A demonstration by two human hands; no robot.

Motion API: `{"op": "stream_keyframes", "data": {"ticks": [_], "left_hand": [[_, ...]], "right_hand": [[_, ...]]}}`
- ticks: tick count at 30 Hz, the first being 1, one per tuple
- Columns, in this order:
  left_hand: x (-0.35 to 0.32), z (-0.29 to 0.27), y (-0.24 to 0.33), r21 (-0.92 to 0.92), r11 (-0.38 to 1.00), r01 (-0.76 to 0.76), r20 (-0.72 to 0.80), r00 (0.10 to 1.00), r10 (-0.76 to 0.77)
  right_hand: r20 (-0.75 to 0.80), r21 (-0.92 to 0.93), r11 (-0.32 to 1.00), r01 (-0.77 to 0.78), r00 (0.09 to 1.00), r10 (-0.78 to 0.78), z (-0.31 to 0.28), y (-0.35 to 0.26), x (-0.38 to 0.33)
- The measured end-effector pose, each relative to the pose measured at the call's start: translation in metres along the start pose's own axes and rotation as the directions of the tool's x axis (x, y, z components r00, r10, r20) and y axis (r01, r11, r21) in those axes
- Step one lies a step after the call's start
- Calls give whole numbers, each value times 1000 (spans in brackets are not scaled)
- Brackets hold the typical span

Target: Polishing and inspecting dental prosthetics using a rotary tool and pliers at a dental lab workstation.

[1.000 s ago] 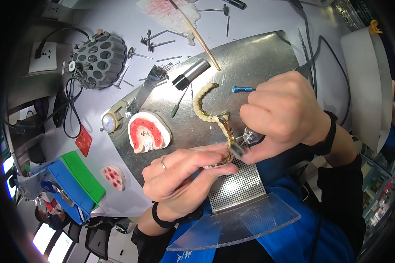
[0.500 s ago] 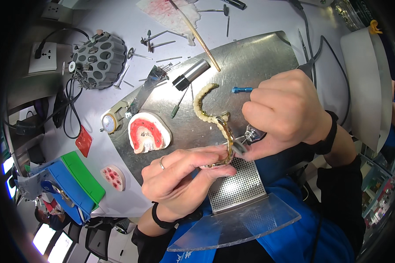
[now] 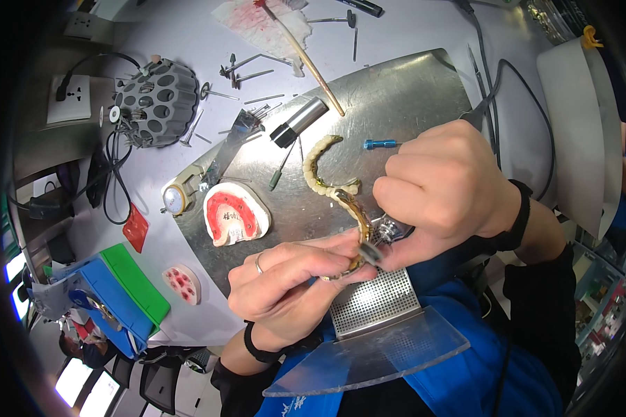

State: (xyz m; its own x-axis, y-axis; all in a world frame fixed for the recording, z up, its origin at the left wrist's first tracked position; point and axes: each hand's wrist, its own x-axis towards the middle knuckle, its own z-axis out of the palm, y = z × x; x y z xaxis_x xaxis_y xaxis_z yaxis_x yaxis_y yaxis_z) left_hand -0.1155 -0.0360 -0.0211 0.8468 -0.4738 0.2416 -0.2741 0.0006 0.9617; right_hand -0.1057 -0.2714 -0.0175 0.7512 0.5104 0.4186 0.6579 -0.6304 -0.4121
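Note:
My left hand (image 3: pixel 285 285), with a ring on one finger, pinches the near end of a curved dental arch (image 3: pixel 327 174) of tooth-coloured crowns on a gold metal frame. My right hand (image 3: pixel 445 191) grips a metal rotary handpiece (image 3: pixel 382 233), its tip touching the arch close to my left fingertips. Both hands hover over a perforated metal grille (image 3: pixel 375 302) at the near edge of a steel work plate (image 3: pixel 403 97). A pink and white plaster jaw model (image 3: pixel 235 219) lies on the plate to the left of my hands.
A grey round bur holder (image 3: pixel 154 101), loose burs, a blue-tipped tool (image 3: pixel 379 144), a black-ended metal cylinder (image 3: pixel 298 121) and a long wooden stick (image 3: pixel 306 55) lie about. A clear shield (image 3: pixel 375 354) stands nearest me. A green and blue box (image 3: pixel 118 295) sits far left.
Hardly anything has changed: both hands keep the arch and handpiece in nearly the same spot, with only slight shifts of the tool tip.

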Motion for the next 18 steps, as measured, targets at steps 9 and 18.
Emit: {"op": "stream_keyframes", "data": {"ticks": [9, 18], "left_hand": [[-5, 4, -6, -121, 991, -61, -59, 997, 54], [-4, 5, -5, -98, 994, -48, -76, 996, 41]], "right_hand": [[-28, 5, 1000, 2, 1000, -2, -1, -2, 1], [-22, 13, 1000, 2, 1000, -1, 1, -4, -1]]}}
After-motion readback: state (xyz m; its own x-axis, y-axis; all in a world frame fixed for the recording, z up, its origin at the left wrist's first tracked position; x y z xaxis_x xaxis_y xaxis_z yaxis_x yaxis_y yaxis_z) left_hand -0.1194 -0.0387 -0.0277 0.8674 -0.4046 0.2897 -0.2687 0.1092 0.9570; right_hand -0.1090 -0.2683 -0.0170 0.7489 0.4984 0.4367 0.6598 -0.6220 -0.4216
